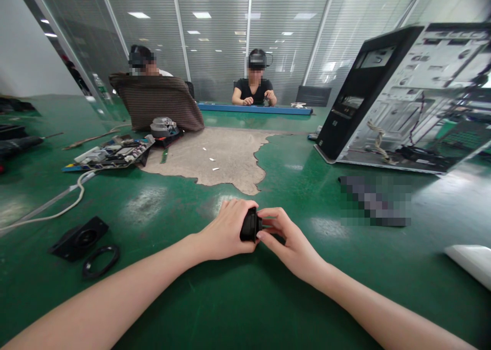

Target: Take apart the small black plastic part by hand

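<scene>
A small black boxy device (249, 225) with a raised round part on its right side is held just above the green table, near the middle. My left hand (229, 226) wraps round the body from the left. From the right, the thumb and fingertips of my right hand (286, 240) pinch the round part. The exact kind of device cannot be made out, as my fingers cover much of it. To the left on the table lie a black plate-like part with a round lens or speaker (85, 236) and a black ring (101, 261).
An opened computer tower (368, 99) stands at the right, near a blurred dark strip (372, 202) and a white object (471, 260). A circuit board (111, 152) and white cable (79, 190) lie left. Bare brown surface (230, 158) shows ahead. Two people sit beyond.
</scene>
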